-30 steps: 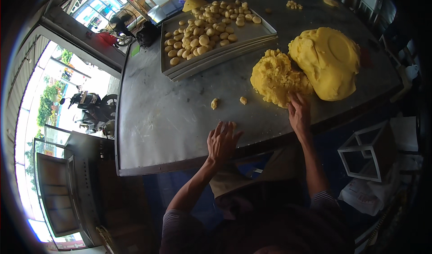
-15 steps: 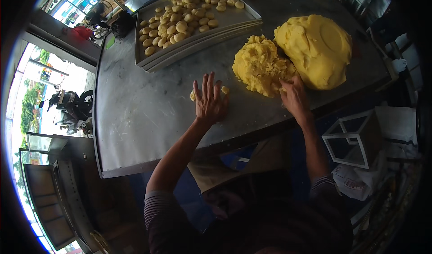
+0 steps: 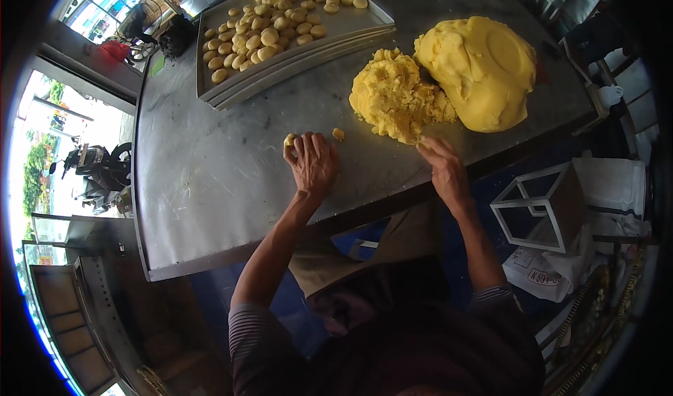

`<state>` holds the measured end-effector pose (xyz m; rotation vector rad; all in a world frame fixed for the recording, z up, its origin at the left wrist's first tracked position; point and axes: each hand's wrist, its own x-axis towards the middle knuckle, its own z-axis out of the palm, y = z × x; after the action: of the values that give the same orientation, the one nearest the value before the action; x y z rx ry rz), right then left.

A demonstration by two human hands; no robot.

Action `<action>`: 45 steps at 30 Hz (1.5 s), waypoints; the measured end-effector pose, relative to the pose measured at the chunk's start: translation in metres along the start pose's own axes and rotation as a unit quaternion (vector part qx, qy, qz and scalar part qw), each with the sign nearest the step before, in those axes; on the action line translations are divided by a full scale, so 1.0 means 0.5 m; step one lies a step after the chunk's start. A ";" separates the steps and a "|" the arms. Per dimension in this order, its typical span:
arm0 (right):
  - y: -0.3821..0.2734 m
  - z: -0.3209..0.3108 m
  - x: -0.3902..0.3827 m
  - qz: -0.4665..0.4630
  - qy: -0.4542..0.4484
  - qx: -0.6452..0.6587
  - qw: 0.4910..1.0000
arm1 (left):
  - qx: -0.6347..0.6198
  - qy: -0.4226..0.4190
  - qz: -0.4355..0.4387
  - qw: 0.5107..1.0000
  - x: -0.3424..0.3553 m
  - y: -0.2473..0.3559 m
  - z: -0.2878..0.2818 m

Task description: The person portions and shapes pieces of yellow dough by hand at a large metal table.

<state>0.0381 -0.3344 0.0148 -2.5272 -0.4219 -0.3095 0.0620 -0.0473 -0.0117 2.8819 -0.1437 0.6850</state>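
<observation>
On grey table (image 3: 203, 179): crumbly, lumpy yellow dough (image 3: 387, 94).

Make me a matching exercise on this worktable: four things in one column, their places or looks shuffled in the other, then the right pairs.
Column one
1. Left hand
2. Right hand
3. Smooth dough mound
4. Dough balls

Column two
A. Scattered in a shallow metal tray
B. At the near edge of the crumbly dough mound
C. Fingers curled, by two small dough pieces
D. Large, yellow and bulging

Right pairs: 1-C, 2-B, 3-D, 4-A
</observation>
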 end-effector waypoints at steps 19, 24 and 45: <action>-0.128 0.048 -0.016 -0.113 -0.098 0.021 0.989 | -0.563 -0.040 -0.336 0.754 -0.097 0.040 -0.087; -0.168 0.061 -0.004 0.017 0.018 0.276 0.961 | -0.601 -0.062 -0.350 0.716 -0.075 0.104 -0.079; -0.202 0.089 0.006 -0.085 0.002 0.167 0.982 | -0.361 -0.111 -0.132 0.916 -0.087 0.098 -0.048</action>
<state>0.0103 -0.2284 0.0279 -2.1675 -0.6339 -0.2813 0.0063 -0.0885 -0.0031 2.1883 -0.0228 0.1837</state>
